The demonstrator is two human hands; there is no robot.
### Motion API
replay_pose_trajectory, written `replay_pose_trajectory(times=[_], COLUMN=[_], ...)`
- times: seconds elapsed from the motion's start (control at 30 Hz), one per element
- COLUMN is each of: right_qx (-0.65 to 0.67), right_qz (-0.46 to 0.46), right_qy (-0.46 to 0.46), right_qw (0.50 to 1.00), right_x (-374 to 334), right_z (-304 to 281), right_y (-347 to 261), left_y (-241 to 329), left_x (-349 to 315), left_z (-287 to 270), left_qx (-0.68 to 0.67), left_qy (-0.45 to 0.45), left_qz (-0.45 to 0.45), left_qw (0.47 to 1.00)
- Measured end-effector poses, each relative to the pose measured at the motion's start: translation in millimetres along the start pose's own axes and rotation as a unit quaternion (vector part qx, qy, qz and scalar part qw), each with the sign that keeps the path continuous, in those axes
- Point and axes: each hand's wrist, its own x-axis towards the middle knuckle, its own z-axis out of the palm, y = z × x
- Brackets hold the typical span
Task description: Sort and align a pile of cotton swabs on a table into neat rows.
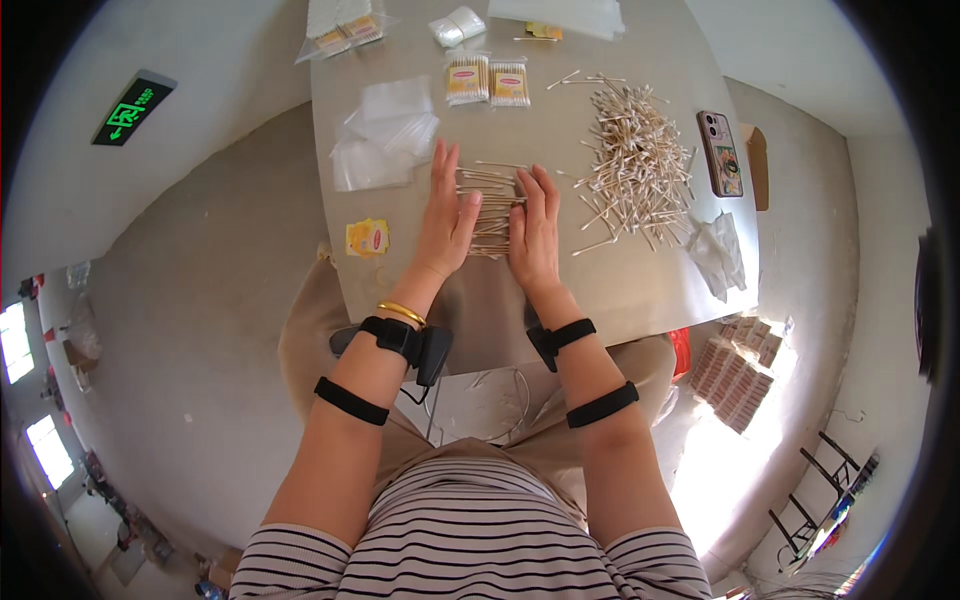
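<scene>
Between my two hands lies a row of cotton swabs (490,222) on the metal table, their sticks running crosswise. My left hand (447,215) stands on edge at the row's left ends, fingers stretched out. At the right ends is my right hand (535,225), its fingers a little bent and apart, with the fingertips touching some swabs. Neither hand grips anything. To the right is a large loose heap of cotton swabs (640,160). Small yellow cards (367,238) lie left of my left hand, below a spread of clear plastic bags (385,140).
Two filled swab packs (468,78) stand beyond my hands, with more bagged packs (345,38) at the far left. A phone (720,155) and a crumpled plastic bag (718,255) lie near the table's right edge. Stacked packs (735,380) sit on the floor at right.
</scene>
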Motion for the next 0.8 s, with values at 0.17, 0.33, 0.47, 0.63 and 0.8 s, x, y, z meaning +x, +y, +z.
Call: replay_pose_trajectory(times=[0.17,0.33,0.47,0.63,0.8], right_qx=[0.082,0.081,0.058,0.019,-0.033], right_qz=[0.015,0.004,0.015,0.021,-0.012], right_qy=[0.014,0.053,0.085,0.049,0.038], right_qw=[0.996,0.995,0.995,0.998,0.999], right_x=[12,13,5,-17,-26], right_z=[21,28,-9,-24,-19], right_y=[-10,-17,0,5,9], left_y=[-7,-5,-2,10,12], left_x=[-8,-4,-18,-49,-46], left_z=[4,13,-22,-53,-47], left_qx=[0.018,-0.021,0.012,0.209,0.268], left_qy=[-0.005,0.025,0.016,-0.133,-0.136], left_qz=[0.028,0.006,0.053,0.138,0.087], left_qw=[0.999,0.999,0.998,0.959,0.95])
